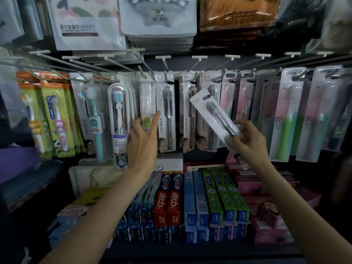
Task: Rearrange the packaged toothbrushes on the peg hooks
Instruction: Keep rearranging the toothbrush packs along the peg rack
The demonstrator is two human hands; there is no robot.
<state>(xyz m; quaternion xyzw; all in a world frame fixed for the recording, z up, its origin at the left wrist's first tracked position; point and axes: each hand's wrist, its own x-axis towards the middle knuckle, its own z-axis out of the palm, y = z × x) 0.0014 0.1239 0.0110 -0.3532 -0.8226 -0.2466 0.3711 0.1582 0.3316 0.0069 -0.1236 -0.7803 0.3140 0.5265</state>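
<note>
Packaged toothbrushes hang in a row on grey peg hooks [114, 62] across the shelf back. My right hand [251, 141] pinches the lower end of a white carded toothbrush pack [213, 113], held tilted and free of the hooks, in front of the hanging LMK packs [205, 111]. My left hand [142, 138] reaches up to the hanging packs, its index finger stretched against a clear tube pack [146, 100] and the LMK pack [165, 111] next to it. Its other fingers lie behind a clear-cased teal brush [119, 119], hidden.
Toothpaste boxes [171, 202] in red, blue and green lie stacked on the shelf below. Children's brushes on green cards [55, 115] hang far left, pink and green packs [285, 115] far right. Bagged towels [160, 16] hang above the hooks.
</note>
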